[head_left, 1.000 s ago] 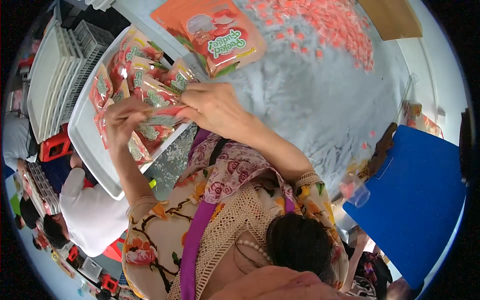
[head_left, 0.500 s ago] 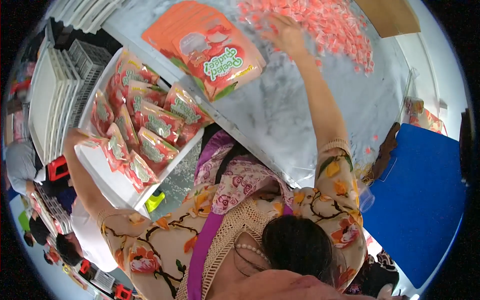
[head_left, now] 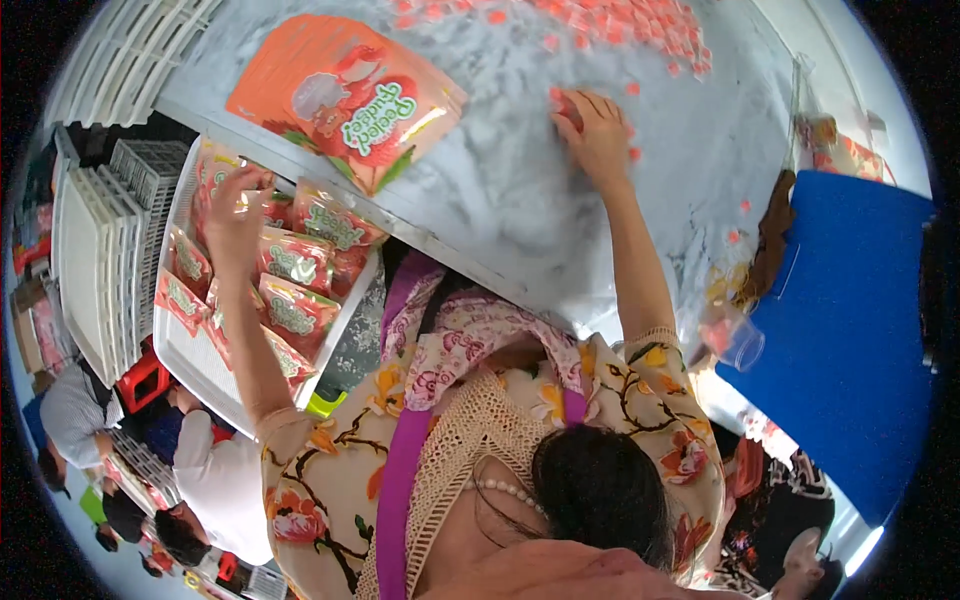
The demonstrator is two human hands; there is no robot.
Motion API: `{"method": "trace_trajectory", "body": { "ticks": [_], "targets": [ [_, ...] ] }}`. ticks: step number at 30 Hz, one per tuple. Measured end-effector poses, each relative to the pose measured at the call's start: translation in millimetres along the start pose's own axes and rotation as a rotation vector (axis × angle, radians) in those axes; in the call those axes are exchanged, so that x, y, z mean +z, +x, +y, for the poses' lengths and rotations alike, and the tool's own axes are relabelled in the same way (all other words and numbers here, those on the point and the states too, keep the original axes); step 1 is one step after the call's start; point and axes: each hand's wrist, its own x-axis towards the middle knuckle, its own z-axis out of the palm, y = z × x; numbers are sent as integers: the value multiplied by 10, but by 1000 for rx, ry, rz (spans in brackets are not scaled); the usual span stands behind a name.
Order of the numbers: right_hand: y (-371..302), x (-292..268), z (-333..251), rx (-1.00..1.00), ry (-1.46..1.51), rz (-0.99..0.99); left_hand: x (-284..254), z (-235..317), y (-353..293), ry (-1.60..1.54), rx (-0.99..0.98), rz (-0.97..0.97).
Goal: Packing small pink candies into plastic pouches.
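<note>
My left hand [head_left: 235,205] rests with fingers apart on the small red-and-green pouches [head_left: 295,265] that fill a white tray [head_left: 195,365] at my left side. My right hand [head_left: 597,130] reaches far out over the grey table [head_left: 480,200], fingers curled down on a few small red sweets [head_left: 568,108]. Many more of those red sweets [head_left: 640,25] lie scattered along the table's far edge. A large orange pouch [head_left: 345,95] lies flat on the table between my two hands.
Stacked white crates [head_left: 100,260] stand left of the tray. A blue board [head_left: 850,330] lies at the right, with a clear plastic bag [head_left: 740,340] at its edge. A red stool [head_left: 145,380] and other people [head_left: 225,490] are at the lower left.
My right hand went from the tray out to the sweets on the table. My left hand dropped to the tray's near edge, then moved up onto the pouches at its far end.
</note>
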Motion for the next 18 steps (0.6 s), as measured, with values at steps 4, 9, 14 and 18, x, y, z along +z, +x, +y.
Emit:
{"method": "trace_trajectory", "body": {
  "ticks": [4,9,14,18],
  "targets": [
    [-562,-450,207,405,506,36,483,670,107,-174,13,-78],
    [-1194,-1174,656,797,776,458,850,1004,122,-151,46,-4],
    [-1736,-1327,831,906,567,321,1047,1070,55,112,97,-6],
    [-1682,-1258,723,548,154,170,1091,1080,34,160,113,-28]
  ]
}}
